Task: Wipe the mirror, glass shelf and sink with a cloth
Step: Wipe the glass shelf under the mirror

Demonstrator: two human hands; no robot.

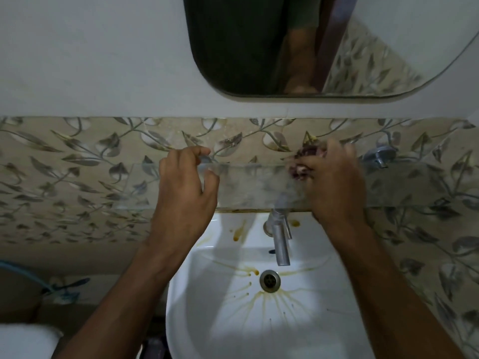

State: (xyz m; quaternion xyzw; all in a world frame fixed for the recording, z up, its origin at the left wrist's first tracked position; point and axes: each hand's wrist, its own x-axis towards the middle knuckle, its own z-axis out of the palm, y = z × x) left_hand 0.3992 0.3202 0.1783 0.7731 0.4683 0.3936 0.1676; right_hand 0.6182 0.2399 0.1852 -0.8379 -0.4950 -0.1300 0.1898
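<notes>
A clear glass shelf (248, 185) runs along the leaf-patterned tiles above a white sink (223, 314). My right hand (334, 182) grips a bunched dark reddish cloth (303, 158) and holds it on the shelf's right half. My left hand (186, 187) is over the shelf's left part, its fingers curled and touching the back edge by a metal bracket (206, 159). The mirror (311, 47) hangs on the wall above and reflects a person's arm. Brown stains streak the sink bowl around the drain (269, 280).
A chrome tap (281, 239) juts out under the shelf over the bowl. A second metal shelf bracket (379, 155) is at the right. A blue hose (28, 274) and a white object (26, 340) sit at the lower left.
</notes>
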